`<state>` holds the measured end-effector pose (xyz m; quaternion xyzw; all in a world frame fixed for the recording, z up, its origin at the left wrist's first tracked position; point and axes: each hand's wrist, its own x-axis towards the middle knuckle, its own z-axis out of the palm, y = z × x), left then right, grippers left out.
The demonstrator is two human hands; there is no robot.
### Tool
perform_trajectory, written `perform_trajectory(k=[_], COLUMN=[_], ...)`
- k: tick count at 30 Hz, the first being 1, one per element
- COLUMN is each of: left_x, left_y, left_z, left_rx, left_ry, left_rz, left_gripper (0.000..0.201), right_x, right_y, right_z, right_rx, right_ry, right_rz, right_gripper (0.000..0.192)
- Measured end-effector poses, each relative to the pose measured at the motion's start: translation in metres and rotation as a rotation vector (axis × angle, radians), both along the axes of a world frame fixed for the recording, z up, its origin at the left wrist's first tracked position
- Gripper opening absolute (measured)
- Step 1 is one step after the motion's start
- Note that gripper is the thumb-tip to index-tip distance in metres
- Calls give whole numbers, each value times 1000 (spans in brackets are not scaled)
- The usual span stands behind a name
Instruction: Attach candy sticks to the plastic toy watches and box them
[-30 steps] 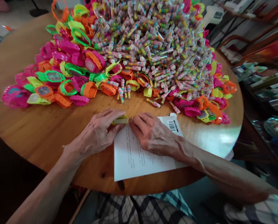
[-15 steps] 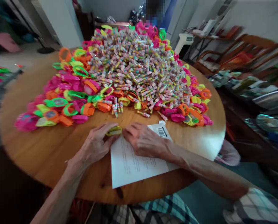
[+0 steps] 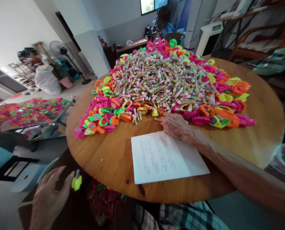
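Observation:
My left hand (image 3: pixel 50 195) is out past the table's left edge, low down, with thumb and fingers apart. Just off its thumb a yellow plastic toy watch (image 3: pixel 76 182) with a small candy roll in it hangs in the air, apparently let go. My right hand (image 3: pixel 174 125) rests at the front of the heap, fingers curled down on a small wrapped candy roll (image 3: pixel 157 119), one end of which sticks out. Below that hand lies a printed white paper sheet (image 3: pixel 152 159). The heap of wrapped candy rolls (image 3: pixel 154 80) is ringed by bright toy watches (image 3: pixel 101 111).
The round wooden table (image 3: pixel 104 159) fills the middle. Under its front edge is a dark container of colourful pieces (image 3: pixel 106 201). A second table (image 3: pixel 29 111) at left bears more bright watches, with part of a person beside it. A stool (image 3: pixel 25 175) stands at lower left.
My left hand has gone from the paper to beyond the table's left edge and opened, the yellow watch leaving it. My right hand has moved forward to the candy rolls. The view has swung left.

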<state>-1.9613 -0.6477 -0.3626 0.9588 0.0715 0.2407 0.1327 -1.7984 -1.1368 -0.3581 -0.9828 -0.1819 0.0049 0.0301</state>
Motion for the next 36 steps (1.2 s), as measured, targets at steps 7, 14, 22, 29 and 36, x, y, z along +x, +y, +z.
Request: perform_trajectory(k=[7,14,22,29,36], left_x=[91,205,220,181,156], left_y=[-128,-218,-228,-197,-189], left_z=[1,-8,-6,14,24], left_rx=[-290,-785,-728,-439,160], left_ry=[65,315,309,396,285], left_rz=[-284,-193,-103,-380,-640], left_gripper=[33,36,29,25,12], right_x=[6,4,3,1,-24], right_y=[-4,-4,-4,-7,-3], right_z=[-14,-17,-14,-14,14], right_rx=[34,80,95,131,244], right_ry=[-67,-92,-73,-114,-124], right_rz=[15,-2,7,34,142], right_gripper=[27,32,35,37,37])
